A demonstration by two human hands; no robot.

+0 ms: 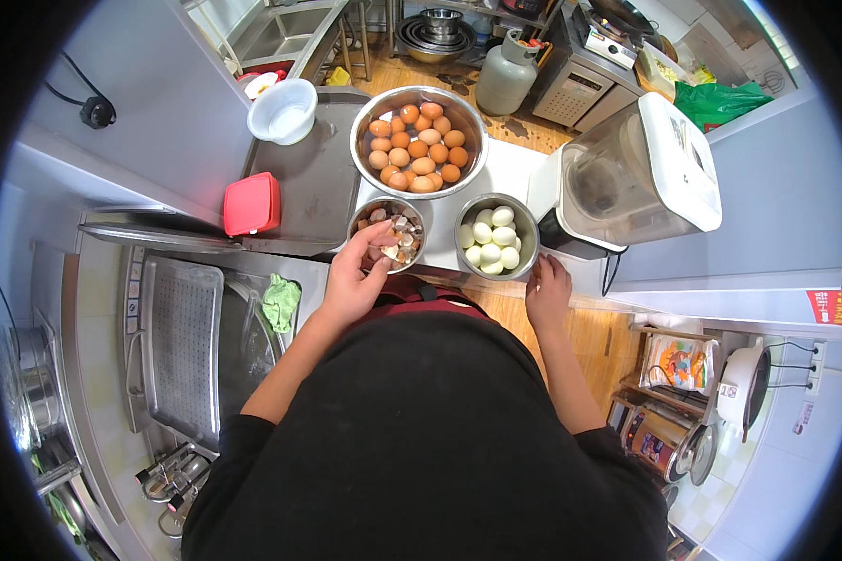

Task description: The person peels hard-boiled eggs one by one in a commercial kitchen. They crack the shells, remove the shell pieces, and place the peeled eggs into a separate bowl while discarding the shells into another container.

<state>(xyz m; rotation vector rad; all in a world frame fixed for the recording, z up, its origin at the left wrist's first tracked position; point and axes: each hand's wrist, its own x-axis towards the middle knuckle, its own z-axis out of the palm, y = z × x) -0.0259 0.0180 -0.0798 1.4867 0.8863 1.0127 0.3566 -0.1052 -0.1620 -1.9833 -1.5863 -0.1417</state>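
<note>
My left hand [356,270] is over a small metal bowl [422,247] of broken eggshells [405,238]. Its thumb and fingers are apart, and shell pieces show just past the fingertips. A second small metal bowl [532,235] to the right contains several peeled white eggs [491,251]. Beside that bowl's near right edge, my right hand [549,291] has its fingers loosely spread; whether they touch the metal is unclear. Behind both bowls stands a large steel bowl [478,151] with several brown eggs [418,149] in it.
A dark tray [309,175] bears a red-lidded box [252,203] and a translucent plastic tub [283,112]. On the right, a clear-sided container with a white lid [677,161] stands close by. A green cloth [281,303] lies at the left. Further back is a gas cylinder [506,76].
</note>
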